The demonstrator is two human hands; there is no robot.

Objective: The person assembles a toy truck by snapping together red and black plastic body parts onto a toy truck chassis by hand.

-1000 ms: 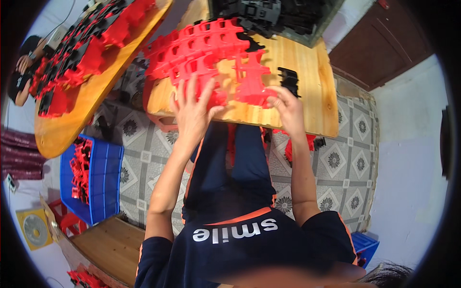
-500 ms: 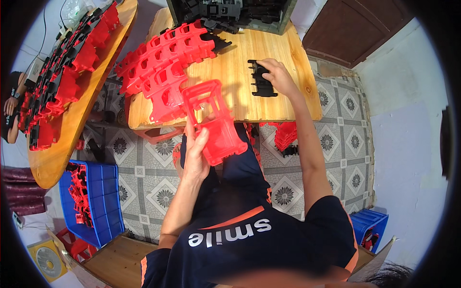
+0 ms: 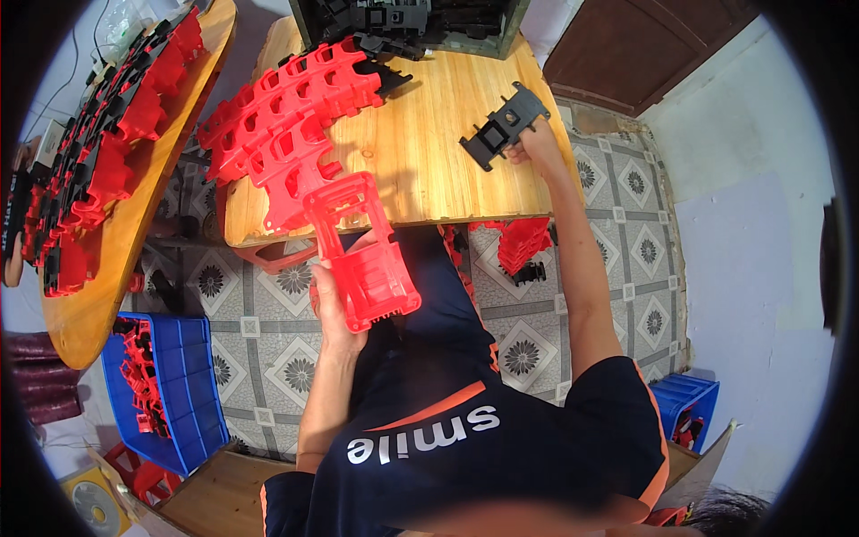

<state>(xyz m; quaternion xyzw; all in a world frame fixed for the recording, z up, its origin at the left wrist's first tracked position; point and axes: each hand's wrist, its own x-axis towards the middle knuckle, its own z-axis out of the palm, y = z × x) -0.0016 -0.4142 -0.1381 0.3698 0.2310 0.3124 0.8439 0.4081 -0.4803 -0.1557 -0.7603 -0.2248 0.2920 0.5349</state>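
Note:
My left hand (image 3: pixel 333 304) is closed round the lower left side of a red plastic frame (image 3: pixel 371 277), which has a large opening at its far end. The frame is held tilted over my lap, just off the table's near edge. In my right hand (image 3: pixel 540 146) is a flat black plastic plate (image 3: pixel 504 125) with square cut-outs and prongs at its corners. That plate is lifted above the right part of the table, and my fingers grip its right end from below. Red frames (image 3: pixel 295 125) lie in overlapping rows on the table's left side, close to the held frame.
A grey bin (image 3: pixel 412 27) of black parts stands at the wooden table's (image 3: pixel 429 170) far edge. Left, a second table (image 3: pixel 98 309) carries red and black assemblies; someone is beyond it. Blue crates (image 3: pixel 183 385) flank me on the floor. Stacked red parts (image 3: pixel 519 243) sit under the table.
My right hand has picked the black plate up off the table and turned it, moving slightly right. My left hand has shifted a little left and nearer with the red frame.

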